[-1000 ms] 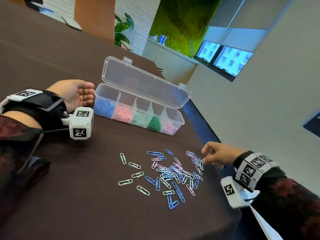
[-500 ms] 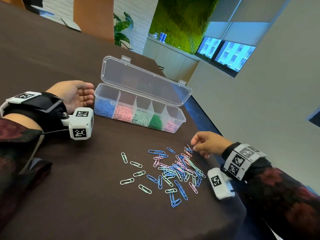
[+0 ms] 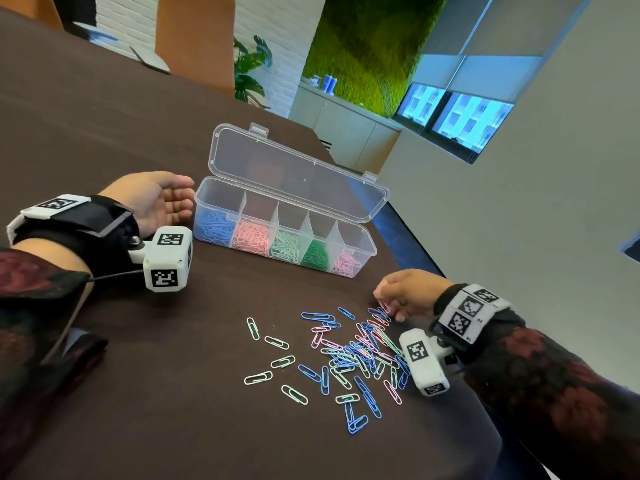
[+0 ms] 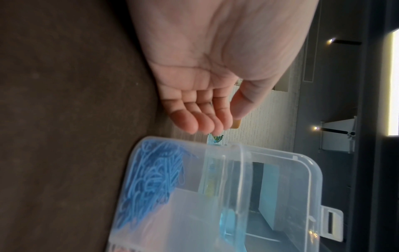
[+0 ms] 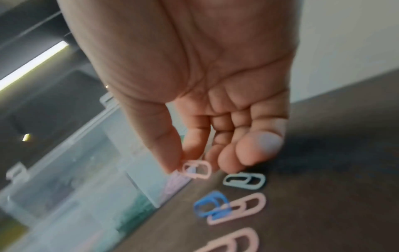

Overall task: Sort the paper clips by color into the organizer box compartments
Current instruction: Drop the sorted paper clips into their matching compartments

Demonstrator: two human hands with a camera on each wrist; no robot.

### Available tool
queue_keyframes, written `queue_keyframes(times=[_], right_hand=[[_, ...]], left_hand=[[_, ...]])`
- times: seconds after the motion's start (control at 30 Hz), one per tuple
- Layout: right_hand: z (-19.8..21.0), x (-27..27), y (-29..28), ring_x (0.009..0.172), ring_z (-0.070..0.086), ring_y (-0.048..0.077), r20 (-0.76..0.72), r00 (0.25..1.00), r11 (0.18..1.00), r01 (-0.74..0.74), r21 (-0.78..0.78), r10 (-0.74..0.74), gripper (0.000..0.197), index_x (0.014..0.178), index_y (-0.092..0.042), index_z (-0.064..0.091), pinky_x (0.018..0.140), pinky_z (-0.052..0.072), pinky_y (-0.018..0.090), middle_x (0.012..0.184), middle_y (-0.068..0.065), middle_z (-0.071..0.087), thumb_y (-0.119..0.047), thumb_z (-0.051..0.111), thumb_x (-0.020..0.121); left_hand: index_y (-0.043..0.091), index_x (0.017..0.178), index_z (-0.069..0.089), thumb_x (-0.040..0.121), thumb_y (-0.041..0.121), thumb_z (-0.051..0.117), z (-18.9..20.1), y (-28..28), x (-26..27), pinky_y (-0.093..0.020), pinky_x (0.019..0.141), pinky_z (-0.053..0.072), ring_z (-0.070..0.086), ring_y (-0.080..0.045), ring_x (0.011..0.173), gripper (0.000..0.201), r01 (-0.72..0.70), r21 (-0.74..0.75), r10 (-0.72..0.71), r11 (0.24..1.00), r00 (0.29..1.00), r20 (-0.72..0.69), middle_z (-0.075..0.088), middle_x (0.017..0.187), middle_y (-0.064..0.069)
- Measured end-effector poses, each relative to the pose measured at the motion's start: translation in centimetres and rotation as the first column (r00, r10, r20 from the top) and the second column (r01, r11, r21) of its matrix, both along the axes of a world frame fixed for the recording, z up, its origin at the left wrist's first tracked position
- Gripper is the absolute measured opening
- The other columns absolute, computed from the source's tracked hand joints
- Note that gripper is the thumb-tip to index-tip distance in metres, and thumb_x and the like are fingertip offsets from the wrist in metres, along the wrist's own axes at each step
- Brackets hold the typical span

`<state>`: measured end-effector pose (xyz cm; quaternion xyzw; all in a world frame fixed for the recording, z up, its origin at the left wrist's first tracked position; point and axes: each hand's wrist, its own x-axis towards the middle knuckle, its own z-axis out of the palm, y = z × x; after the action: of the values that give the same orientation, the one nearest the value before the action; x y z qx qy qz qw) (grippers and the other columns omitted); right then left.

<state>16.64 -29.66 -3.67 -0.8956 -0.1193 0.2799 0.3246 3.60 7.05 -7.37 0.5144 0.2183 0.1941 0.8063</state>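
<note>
A clear organizer box (image 3: 367,237) with its lid up stands mid-table; its compartments hold blue, pink, light green, dark green and pink clips. Loose paper clips (image 3: 349,355) in blue, pink and pale green lie scattered in front of it. My right hand (image 3: 398,296) hovers at the pile's far right end and pinches one pink clip (image 5: 197,169) between thumb and forefinger, just above the table. My left hand (image 3: 162,199) rests palm up beside the box's left end (image 4: 194,187), fingers relaxed (image 4: 200,119) and holding nothing.
The dark brown table (image 3: 138,410) drops off close behind my right hand. Orange chairs (image 3: 194,39) stand at the far side. The raised lid (image 3: 294,171) leans back behind the compartments.
My right hand has drawn away from the pile's right edge toward the box and lifted slightly, now with a pink clip pinched. The left hand has stayed put.
</note>
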Motion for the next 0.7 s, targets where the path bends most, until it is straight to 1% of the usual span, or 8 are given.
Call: queue_keyframes(times=[0.13, 0.27, 0.4, 0.5, 0.57, 0.6, 0.67, 0.7], right_hand=[[0.1, -0.7, -1.1, 0.048, 0.047, 0.011, -0.159, 0.984, 0.951, 0.126, 0.281, -0.083, 0.022, 0.068, -0.009, 0.053, 0.042, 0.039, 0.019, 0.057, 0.003, 0.052, -0.005, 0.054, 0.09], [0.5, -1.7, -1.5, 0.05, 0.047, 0.012, -0.215, 0.975, 0.906, 0.147, 0.396, -0.065, 0.025, 0.065, -0.008, 0.053, 0.042, 0.04, 0.02, 0.059, 0.005, 0.051, -0.005, 0.052, 0.09], [0.7, -2.5, -1.6, 0.053, 0.061, 0.016, -0.287, 0.955, 0.837, 0.219, 0.501, -0.077, 0.023, 0.07, -0.006, 0.055, 0.047, 0.052, 0.023, 0.068, 0.012, 0.063, 0.0, 0.048, 0.092], [0.6, -2.0, -1.7, 0.047, 0.056, 0.015, -0.306, 0.94, 0.782, 0.304, 0.545, -0.152, 0.023, 0.076, -0.008, 0.052, 0.044, 0.05, 0.022, 0.061, 0.008, 0.058, 0.004, 0.042, 0.093], [0.5, -1.4, -1.7, 0.043, 0.046, 0.012, -0.253, 0.946, 0.816, 0.305, 0.492, -0.201, 0.019, 0.078, -0.011, 0.051, 0.041, 0.041, 0.02, 0.059, 0.005, 0.05, -0.001, 0.046, 0.093], [0.4, -1.1, -1.7, 0.043, 0.041, 0.01, -0.179, 0.965, 0.87, 0.251, 0.424, -0.191, 0.018, 0.077, -0.012, 0.051, 0.041, 0.036, 0.019, 0.06, 0.003, 0.047, -0.004, 0.049, 0.093], [0.4, -1.0, -1.8, 0.043, 0.037, 0.007, 0.055, 0.998, 0.99, 0.021, 0.137, -0.029, 0.017, 0.075, -0.015, 0.054, 0.045, 0.03, 0.019, 0.065, 0.001, 0.046, -0.007, 0.054, 0.09], [0.6, -1.2, -1.7, 0.043, 0.039, 0.003, 0.148, 0.983, 0.994, -0.103, -0.048, 0.109, 0.016, 0.077, -0.017, 0.057, 0.045, 0.031, 0.017, 0.067, -0.001, 0.049, -0.007, 0.057, 0.089]], left_hand=[[0.013, 0.083, 0.056, 0.095, 0.015, 0.045, 0.0, 0.0, 0.0, -0.014, 0.047, 0.05, 0.055, -0.005, 0.045, 0.017, -0.007, 0.004, 0.007, 1.0, 1.0, 0.002, 0.059, 0.05, 0.006], [0.014, 0.083, 0.056, 0.096, 0.015, 0.044, 0.0, 0.0, 0.0, -0.013, 0.047, 0.05, 0.055, -0.005, 0.045, 0.017, -0.008, 0.008, 0.008, 1.0, 1.0, -0.001, 0.059, 0.051, 0.006], [0.014, 0.083, 0.056, 0.095, 0.015, 0.044, -0.1, 0.0, 0.0, -0.014, 0.047, 0.05, 0.055, -0.005, 0.046, 0.017, -0.009, 0.008, 0.009, 1.0, 1.0, -0.005, 0.058, 0.053, 0.006], [0.013, 0.085, 0.056, 0.095, 0.015, 0.045, -0.1, 0.2, 0.1, -0.014, 0.046, 0.05, 0.055, -0.005, 0.046, 0.016, -0.007, 0.005, 0.007, 1.0, 1.0, -0.011, 0.059, 0.053, 0.006], [0.013, 0.085, 0.056, 0.095, 0.015, 0.044, -0.1, 0.2, 0.1, -0.014, 0.046, 0.05, 0.055, -0.005, 0.046, 0.016, -0.008, 0.007, 0.008, 1.0, 1.0, -0.012, 0.059, 0.053, 0.006], [0.013, 0.085, 0.057, 0.095, 0.015, 0.044, -0.1, 0.2, 0.1, -0.014, 0.046, 0.05, 0.055, -0.005, 0.046, 0.016, -0.009, 0.009, 0.009, 1.0, 1.0, -0.012, 0.059, 0.053, 0.006], [0.014, 0.084, 0.057, 0.096, 0.015, 0.044, -0.1, 0.1, 0.1, -0.014, 0.046, 0.05, 0.055, -0.005, 0.047, 0.017, -0.006, 0.011, 0.006, 1.0, 1.0, -0.011, 0.059, 0.054, 0.006], [0.014, 0.084, 0.057, 0.096, 0.016, 0.045, 0.0, 0.1, 0.1, -0.014, 0.047, 0.05, 0.055, -0.005, 0.048, 0.017, -0.003, 0.014, 0.004, 1.0, 1.0, -0.013, 0.059, 0.054, 0.006]])
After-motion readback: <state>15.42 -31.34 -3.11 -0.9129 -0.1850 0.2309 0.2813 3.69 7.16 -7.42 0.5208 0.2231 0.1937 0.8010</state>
